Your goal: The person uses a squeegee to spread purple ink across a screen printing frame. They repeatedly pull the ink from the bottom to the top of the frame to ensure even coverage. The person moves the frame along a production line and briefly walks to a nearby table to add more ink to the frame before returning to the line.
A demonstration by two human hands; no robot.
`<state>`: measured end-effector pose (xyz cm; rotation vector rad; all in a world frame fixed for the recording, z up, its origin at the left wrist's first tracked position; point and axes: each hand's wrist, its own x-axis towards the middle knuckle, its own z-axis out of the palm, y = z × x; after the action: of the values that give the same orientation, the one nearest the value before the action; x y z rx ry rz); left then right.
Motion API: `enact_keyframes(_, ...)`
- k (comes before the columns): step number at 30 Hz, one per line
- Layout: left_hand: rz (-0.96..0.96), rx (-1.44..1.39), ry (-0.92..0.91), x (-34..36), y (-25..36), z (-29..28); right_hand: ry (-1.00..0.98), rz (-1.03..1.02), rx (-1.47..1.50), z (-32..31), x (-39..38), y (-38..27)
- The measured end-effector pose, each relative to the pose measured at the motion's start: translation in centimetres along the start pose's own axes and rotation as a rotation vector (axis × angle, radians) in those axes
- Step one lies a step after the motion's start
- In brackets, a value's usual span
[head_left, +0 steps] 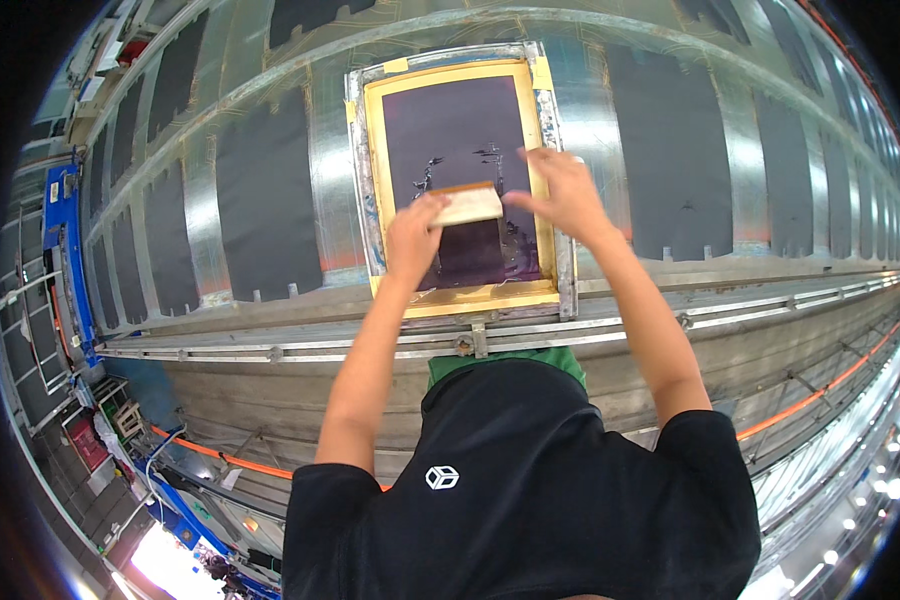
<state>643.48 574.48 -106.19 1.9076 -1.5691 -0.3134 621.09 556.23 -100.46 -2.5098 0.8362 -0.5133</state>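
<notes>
A screen printing frame (368,190) with yellow tape round its inner border lies before me on the long table. Its dark purple mesh (450,125) carries wet, shiny ink streaks around the middle and the lower part. My left hand (412,238) grips the left end of a squeegee (470,206) with a pale wooden handle, held across the mesh. The squeegee is slightly blurred. Beside its right end, my right hand (568,192) is open, thumb and fingers apart, over the frame's right side. Whether the thumb touches the squeegee I cannot tell.
Several dark grey fabric panels (270,200) lie in rows on the shiny table (332,190), left and right of the frame. A metal rail (370,346) runs along the near table edge, with a clamp-like fitting (478,340) below the frame. A blue machine part (65,235) stands at left.
</notes>
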Motion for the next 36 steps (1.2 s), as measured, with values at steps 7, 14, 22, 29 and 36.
enact_keyframes(7,-0.023,0.012,0.018,0.4,-0.5,1.1,-0.147,-0.032,-0.105,6.5,-0.9,-2.2)
enact_keyframes(14,-0.029,-0.029,-0.077,-7.5,2.9,0.0,-0.212,0.04,0.016,5.0,-8.9,-6.0)
enact_keyframes(22,-0.003,-0.048,0.063,5.5,-1.5,0.1,-0.04,-0.042,-0.077,5.5,2.3,-1.3)
enact_keyframes(29,-0.047,0.02,-0.186,-3.9,2.2,0.3,-0.115,-0.001,0.034,6.0,-8.0,-3.5)
enact_keyframes(36,-0.042,0.041,-0.153,-9.4,3.6,0.7,-0.147,0.62,0.693,1.7,-7.9,2.6)
